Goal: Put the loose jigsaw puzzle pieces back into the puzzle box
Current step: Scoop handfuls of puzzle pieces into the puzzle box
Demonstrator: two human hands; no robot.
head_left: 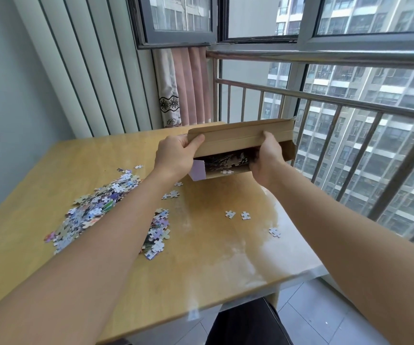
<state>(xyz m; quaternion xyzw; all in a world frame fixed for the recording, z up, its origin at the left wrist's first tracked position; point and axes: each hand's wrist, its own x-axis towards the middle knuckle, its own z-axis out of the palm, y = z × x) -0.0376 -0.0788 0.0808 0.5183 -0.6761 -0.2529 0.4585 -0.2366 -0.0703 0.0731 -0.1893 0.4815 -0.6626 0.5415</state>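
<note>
The cardboard puzzle box (235, 139) is lifted above the far part of the wooden table (213, 257), tilted with its opening toward me. Puzzle pieces show inside it (228, 161). My left hand (176, 155) grips the box's left end, thumb on the brown flap. My right hand (267, 159) grips its right side, fingers curled over the flap's edge. A large heap of loose pieces (93, 210) lies on the table's left part, partly under my left forearm. A smaller heap (157, 235) lies just right of that forearm.
Stray pieces lie near the table's middle (230, 214), (245, 215), toward the right edge (275, 232), and below the box (173, 194). A metal railing (325, 100) and windows stand behind and to the right. A pink curtain (188, 88) hangs at the back.
</note>
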